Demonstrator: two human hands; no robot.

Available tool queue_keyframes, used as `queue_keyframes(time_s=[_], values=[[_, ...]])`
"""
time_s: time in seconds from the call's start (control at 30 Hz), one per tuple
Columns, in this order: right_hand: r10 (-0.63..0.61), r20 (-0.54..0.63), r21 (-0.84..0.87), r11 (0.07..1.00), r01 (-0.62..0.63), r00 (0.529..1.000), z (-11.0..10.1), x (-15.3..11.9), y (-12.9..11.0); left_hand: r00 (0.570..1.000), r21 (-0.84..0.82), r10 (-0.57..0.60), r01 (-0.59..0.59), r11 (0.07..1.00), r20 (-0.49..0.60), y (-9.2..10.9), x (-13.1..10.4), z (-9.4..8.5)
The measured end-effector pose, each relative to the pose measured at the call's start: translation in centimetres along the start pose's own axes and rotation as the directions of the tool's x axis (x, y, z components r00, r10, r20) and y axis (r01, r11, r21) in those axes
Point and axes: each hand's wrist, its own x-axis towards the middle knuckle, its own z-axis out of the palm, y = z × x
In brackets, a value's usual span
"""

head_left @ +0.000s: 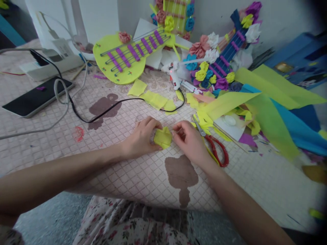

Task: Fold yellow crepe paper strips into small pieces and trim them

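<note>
Floral-print fabric [127,226] is seen nearest the camera, draped below the edge of the table [143,178]. Just above the cloth-covered table, between the two hands, a small yellow crepe-paper piece [162,139] is held, its surface creased and apparently folded. Its left side is gripped by the left hand [140,137], with the thumb curled beneath and the fingers bent over the top. At its right edge the thumb and fingertips of the right hand [189,139] are brought together; whether the paper itself is pinched there cannot be told.

Very little weight is to be expected from such paper, and a soft, slightly stretchy feel may be assumed rather than a slippery one. It could easily be torn or crushed, so a light hold is best taken at the edges, with the middle left unpressed and the opposite side supported.

Just beside the right hand, red-handled scissors [208,137] are laid among yellow scraps. Beyond the hands, cut yellow squares [154,99] are spread near a white glue gun [175,75], by whose hot nozzle thin paper might be scorched. Farther back, a yellow cutout guitar [135,70] is propped, crossed by purple strips
</note>
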Motion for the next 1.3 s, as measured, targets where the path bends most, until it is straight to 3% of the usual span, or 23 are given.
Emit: queue_keyframes(time_s=[0.5, 0.63, 0.73, 0.83, 0.9, 1.0, 1.1, 1.2, 1.3], values=[[0.036, 0.030, -0.235, 0.972, -0.028, 0.999, 1.3, 1.4, 0.3, 0.999, -0.023, 0.039, -0.039, 0.999, -0.008, -0.6, 0.0, 0.2], [0.022, 0.038, -0.223, 0.975, -0.013, 0.999, 1.4, 1.3, 0.3, 1.000, -0.016, 0.030, -0.030, 0.999, -0.010, -0.6, 0.0, 0.2], [0.036, 0.016, -0.104, 0.994, -0.034, 0.999, 1.2, 1.2, 0.2, 0.999, -0.065, 0.040, -0.042, 0.997, -0.030, -0.9, 0.0, 0.1], [0.099, 0.000, 0.190, 0.977, -0.097, 0.995, 1.0, 1.0, -0.3, 0.997, -0.234, 0.001, -0.020, 0.972, -0.080, -1.2, 0.3, -0.2], [0.164, 0.011, 0.416, 0.896, -0.154, 0.986, 0.9, 0.8, -0.6, 0.997, -0.395, -0.051, 0.027, 0.918, -0.050, -1.4, 0.5, -0.6], [0.249, 0.049, 0.627, 0.746, -0.224, 0.967, 0.8, 0.6, -0.9, 0.990, -0.607, -0.087, 0.135, 0.784, 0.107, -1.3, 0.7, -1.3], [0.282, 0.111, 0.677, 0.680, -0.280, 0.953, 0.8, 0.4, -0.9, 0.968, -0.688, -0.101, 0.236, 0.686, 0.231, -1.3, 0.9, -2.0], [0.273, 0.136, 0.701, 0.653, -0.287, 0.952, 0.8, 0.4, -0.7, 0.935, -0.660, -0.094, 0.310, 0.685, 0.342, -1.8, 1.0, -2.4], [0.227, 0.158, 0.668, 0.692, -0.273, 0.961, 0.9, 0.3, -0.3, 0.910, -0.628, -0.083, 0.344, 0.698, 0.406, -2.2, 1.0, -2.6]])
